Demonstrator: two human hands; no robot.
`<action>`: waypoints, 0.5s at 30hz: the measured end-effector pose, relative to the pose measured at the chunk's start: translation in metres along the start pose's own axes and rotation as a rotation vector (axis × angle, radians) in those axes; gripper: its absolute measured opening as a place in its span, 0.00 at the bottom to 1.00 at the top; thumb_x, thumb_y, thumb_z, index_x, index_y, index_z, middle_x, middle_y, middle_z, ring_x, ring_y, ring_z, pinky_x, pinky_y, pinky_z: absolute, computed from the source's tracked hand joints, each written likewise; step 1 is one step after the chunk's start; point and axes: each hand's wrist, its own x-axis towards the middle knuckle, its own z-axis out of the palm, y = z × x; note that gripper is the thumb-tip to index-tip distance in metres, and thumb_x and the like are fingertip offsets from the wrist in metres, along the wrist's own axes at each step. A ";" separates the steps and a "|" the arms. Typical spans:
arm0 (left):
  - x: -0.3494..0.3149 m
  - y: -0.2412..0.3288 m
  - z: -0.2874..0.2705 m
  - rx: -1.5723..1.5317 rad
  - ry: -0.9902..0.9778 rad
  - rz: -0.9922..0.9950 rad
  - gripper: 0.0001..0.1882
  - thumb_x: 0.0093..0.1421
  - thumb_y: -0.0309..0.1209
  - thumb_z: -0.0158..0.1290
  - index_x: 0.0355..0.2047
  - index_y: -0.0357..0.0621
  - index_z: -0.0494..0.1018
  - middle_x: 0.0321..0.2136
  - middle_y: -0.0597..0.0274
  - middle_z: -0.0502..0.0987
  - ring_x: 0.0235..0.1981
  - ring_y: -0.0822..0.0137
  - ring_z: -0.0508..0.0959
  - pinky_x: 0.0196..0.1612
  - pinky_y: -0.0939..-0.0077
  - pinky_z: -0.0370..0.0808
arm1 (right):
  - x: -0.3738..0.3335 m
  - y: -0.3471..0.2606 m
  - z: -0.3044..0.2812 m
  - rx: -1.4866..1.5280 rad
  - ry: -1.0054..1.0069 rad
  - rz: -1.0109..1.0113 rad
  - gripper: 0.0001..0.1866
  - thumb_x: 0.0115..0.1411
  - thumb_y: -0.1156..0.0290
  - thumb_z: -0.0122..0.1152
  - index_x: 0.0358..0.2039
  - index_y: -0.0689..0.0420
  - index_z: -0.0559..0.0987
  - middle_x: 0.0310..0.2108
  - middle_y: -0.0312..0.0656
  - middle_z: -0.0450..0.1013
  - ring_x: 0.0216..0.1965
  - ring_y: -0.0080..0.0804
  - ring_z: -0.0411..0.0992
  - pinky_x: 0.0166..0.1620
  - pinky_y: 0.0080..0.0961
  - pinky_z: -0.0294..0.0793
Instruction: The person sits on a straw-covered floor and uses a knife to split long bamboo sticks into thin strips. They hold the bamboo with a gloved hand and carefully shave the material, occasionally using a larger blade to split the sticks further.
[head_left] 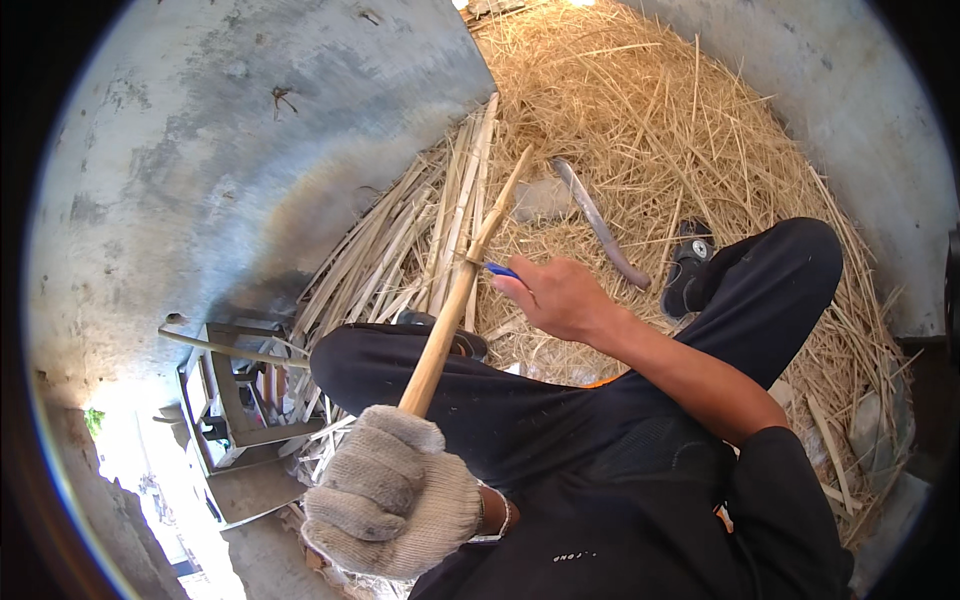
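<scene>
My left hand (395, 490), in a grey knitted glove, is closed round the lower end of a long, peeled wooden stick (445, 335). The stick slants up and away from me over my left leg, tapering to a narrow far end. Bare and closed, my right hand (555, 297) holds a small blue-handled tool (502, 270). Its thin dark tip lies across the stick about midway; the exact kind of tool is too small to make out. Beyond my right hand, a curved blade with a brownish handle (605, 230) lies on the shavings.
Loose straw-coloured shavings (640, 110) cover the floor. Long split strips (390, 235) are piled beside the left wall (250, 130). A flat grey stone (543, 200) lies beyond the stick. At left stands a wooden frame with shelves (240, 400). My bent legs (770, 290) flank the work.
</scene>
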 end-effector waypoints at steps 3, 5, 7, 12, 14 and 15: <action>-0.004 0.002 -0.011 0.003 -0.087 -0.046 0.13 0.65 0.40 0.40 0.25 0.50 0.62 0.19 0.70 0.59 0.19 0.73 0.56 0.29 0.74 0.61 | 0.006 0.010 0.009 0.000 0.040 -0.073 0.20 0.69 0.54 0.49 0.30 0.59 0.70 0.12 0.51 0.66 0.14 0.53 0.68 0.21 0.47 0.67; -0.013 0.009 -0.028 0.015 -0.120 -0.110 0.14 0.67 0.42 0.41 0.31 0.46 0.64 0.26 0.70 0.62 0.26 0.73 0.61 0.38 0.75 0.64 | 0.013 0.026 0.017 -0.056 0.059 -0.054 0.20 0.69 0.53 0.49 0.30 0.58 0.70 0.13 0.51 0.67 0.15 0.54 0.69 0.22 0.46 0.69; -0.012 0.015 -0.040 0.024 -0.212 -0.184 0.15 0.68 0.42 0.42 0.35 0.43 0.65 0.32 0.68 0.64 0.33 0.73 0.64 0.46 0.76 0.64 | 0.018 0.029 0.018 -0.120 0.038 0.038 0.21 0.69 0.52 0.49 0.30 0.58 0.71 0.13 0.51 0.68 0.15 0.54 0.70 0.22 0.46 0.70; -0.018 -0.002 -0.036 0.062 -0.023 -0.065 0.13 0.69 0.39 0.41 0.35 0.42 0.66 0.32 0.69 0.64 0.35 0.76 0.65 0.45 0.80 0.66 | 0.027 0.076 0.025 -0.235 0.152 -0.131 0.25 0.69 0.46 0.47 0.29 0.57 0.72 0.10 0.47 0.68 0.14 0.49 0.72 0.20 0.44 0.72; -0.023 0.001 -0.040 0.173 0.145 0.022 0.12 0.69 0.37 0.41 0.36 0.42 0.66 0.32 0.69 0.64 0.36 0.77 0.65 0.45 0.81 0.66 | 0.029 0.076 0.032 -0.292 0.151 -0.170 0.23 0.68 0.48 0.49 0.28 0.56 0.71 0.09 0.43 0.67 0.12 0.43 0.70 0.17 0.40 0.69; -0.023 0.002 -0.041 0.243 0.252 0.053 0.11 0.69 0.37 0.41 0.36 0.42 0.66 0.32 0.69 0.63 0.36 0.78 0.66 0.45 0.82 0.67 | 0.031 0.074 0.031 -0.314 0.145 -0.168 0.21 0.68 0.49 0.51 0.28 0.55 0.70 0.10 0.41 0.67 0.11 0.40 0.70 0.15 0.38 0.67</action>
